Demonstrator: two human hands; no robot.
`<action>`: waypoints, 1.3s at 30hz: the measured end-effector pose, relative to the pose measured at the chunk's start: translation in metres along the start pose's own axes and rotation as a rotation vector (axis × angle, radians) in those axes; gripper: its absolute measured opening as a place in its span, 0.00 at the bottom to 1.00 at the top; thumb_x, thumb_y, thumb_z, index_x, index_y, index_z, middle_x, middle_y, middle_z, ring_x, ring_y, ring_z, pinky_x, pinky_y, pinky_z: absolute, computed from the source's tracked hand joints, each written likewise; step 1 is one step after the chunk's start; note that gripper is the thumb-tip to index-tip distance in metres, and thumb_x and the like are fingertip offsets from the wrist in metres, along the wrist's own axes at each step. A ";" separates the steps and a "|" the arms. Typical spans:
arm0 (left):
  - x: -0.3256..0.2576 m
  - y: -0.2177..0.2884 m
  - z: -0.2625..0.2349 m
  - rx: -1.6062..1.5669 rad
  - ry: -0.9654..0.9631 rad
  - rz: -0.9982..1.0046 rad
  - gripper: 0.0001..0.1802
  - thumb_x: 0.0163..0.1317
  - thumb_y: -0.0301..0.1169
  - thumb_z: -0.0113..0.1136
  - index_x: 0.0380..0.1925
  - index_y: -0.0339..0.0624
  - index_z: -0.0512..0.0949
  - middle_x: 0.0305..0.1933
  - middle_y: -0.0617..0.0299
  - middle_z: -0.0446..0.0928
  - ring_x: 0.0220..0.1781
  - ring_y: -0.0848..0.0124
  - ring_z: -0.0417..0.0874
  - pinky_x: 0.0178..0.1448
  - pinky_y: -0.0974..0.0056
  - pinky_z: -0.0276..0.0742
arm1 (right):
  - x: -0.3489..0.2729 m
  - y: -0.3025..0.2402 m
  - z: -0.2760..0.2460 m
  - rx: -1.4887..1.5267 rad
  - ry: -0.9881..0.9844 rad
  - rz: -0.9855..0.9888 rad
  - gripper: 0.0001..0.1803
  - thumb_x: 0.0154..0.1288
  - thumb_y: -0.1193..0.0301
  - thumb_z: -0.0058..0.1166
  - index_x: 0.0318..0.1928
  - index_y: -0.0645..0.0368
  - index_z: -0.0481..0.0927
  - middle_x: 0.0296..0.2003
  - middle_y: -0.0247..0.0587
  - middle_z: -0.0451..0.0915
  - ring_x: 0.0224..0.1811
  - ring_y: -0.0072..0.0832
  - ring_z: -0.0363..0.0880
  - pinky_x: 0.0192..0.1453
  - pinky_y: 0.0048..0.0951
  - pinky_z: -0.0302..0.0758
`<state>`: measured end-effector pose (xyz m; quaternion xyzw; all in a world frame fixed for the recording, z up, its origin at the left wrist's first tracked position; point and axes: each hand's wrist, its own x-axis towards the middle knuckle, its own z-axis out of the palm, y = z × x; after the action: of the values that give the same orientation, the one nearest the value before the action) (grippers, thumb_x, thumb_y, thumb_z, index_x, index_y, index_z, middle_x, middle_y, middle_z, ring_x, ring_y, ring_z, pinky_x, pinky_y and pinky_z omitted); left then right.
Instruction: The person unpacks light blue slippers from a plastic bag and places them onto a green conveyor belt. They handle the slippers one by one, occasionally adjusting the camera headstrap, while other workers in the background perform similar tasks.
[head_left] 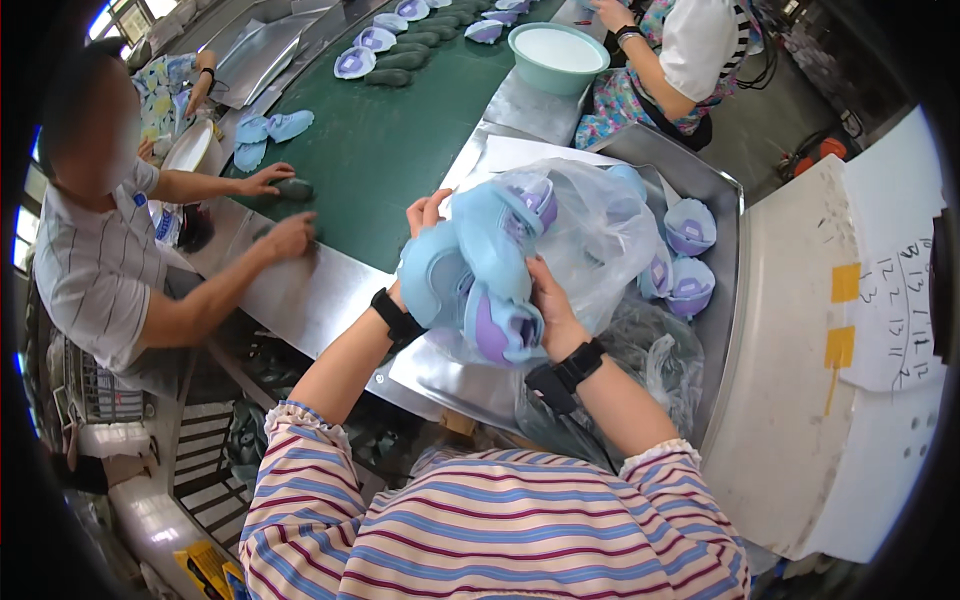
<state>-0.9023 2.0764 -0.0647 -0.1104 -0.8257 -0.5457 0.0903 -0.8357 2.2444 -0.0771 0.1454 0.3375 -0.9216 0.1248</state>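
Several light blue and purple shoe uppers [470,255] are bunched together between my hands, above the metal tray's near side. My left hand [425,215] grips the bunch from its left, with most of the palm and thumb hidden behind it. On the other side my right hand [553,308] is closed on the lower right of the bunch, thumb up along the blue material. A clear plastic bag [610,235] spreads open right behind and beside the uppers. More blue and purple uppers [690,228] lie at the tray's right side.
A green conveyor belt [400,150] carries rows of uppers [376,40] and dark shoe lasts [390,77]. At left, a co-worker's hands [290,236] handle dark lasts. A pale green basin [560,58] stands near another person at upper right. The metal tray's wall [735,270] edges my right.
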 end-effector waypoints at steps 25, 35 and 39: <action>-0.049 0.006 -0.044 -0.760 -0.161 -0.164 0.40 0.37 0.30 0.55 0.58 0.35 0.58 0.56 0.58 0.64 0.60 0.65 0.64 0.65 0.63 0.55 | 0.008 -0.043 0.011 -0.398 0.072 -0.063 0.27 0.52 0.74 0.58 0.50 0.53 0.60 0.44 0.35 0.69 0.46 0.29 0.67 0.43 0.39 0.67; -0.054 -0.034 -0.080 -1.121 0.152 -0.418 0.30 0.43 0.25 0.52 0.52 0.36 0.64 0.50 0.55 0.71 0.53 0.61 0.72 0.59 0.57 0.68 | 0.112 -0.083 -0.028 0.214 0.155 -0.199 0.17 0.55 0.81 0.54 0.43 0.57 0.64 0.32 0.37 0.74 0.30 0.28 0.75 0.29 0.26 0.77; -0.057 -0.042 -0.083 -1.200 0.227 -0.402 0.29 0.45 0.26 0.54 0.52 0.37 0.65 0.51 0.56 0.71 0.53 0.61 0.72 0.58 0.55 0.68 | 0.134 -0.080 -0.032 -0.080 0.226 -0.256 0.28 0.55 0.80 0.54 0.54 0.59 0.57 0.36 0.39 0.74 0.29 0.30 0.75 0.29 0.27 0.77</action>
<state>-0.8573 1.9797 -0.0845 0.0738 -0.3668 -0.9273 -0.0043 -0.9803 2.3069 -0.1011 0.1989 0.4018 -0.8935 -0.0269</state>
